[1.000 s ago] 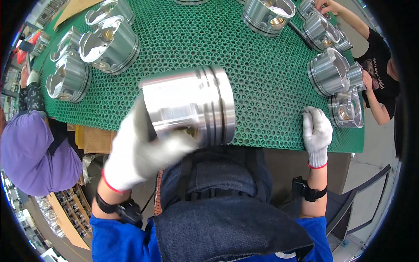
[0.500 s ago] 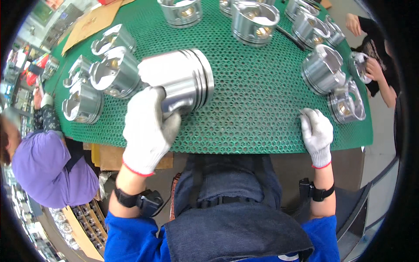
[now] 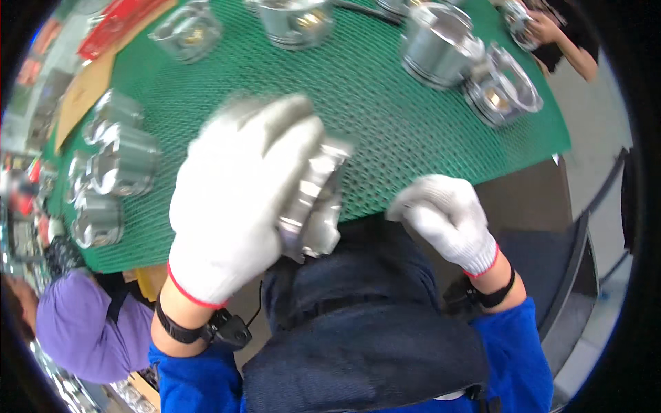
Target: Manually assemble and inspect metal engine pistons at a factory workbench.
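Observation:
My left hand (image 3: 237, 196), in a white knit glove with a red cuff edge, is closed around a silvery metal piston (image 3: 318, 196). The hand covers most of the piston, which is tilted, with its cut-out lower side showing by the fingers. It is held above the near part of the green perforated mat (image 3: 385, 124). My right hand (image 3: 447, 220), gloved the same way, is beside the mat's near edge with its fingers loosely bent, the thumb apart and nothing visible in it. Motion blurs the left hand and the piston.
Several pistons stand at the left (image 3: 131, 162). More stand at the far side (image 3: 296, 27) and at the right (image 3: 501, 96). A person's hand (image 3: 544, 27) holds a piston at the upper right. Another person in purple (image 3: 86, 327) is at the left. Cardboard (image 3: 86, 96) lies at the far left.
My left hand has brought the piston nearer to me and turned it, so its cut-out side now shows. My right hand has come left and bent its fingers. The view has shifted.

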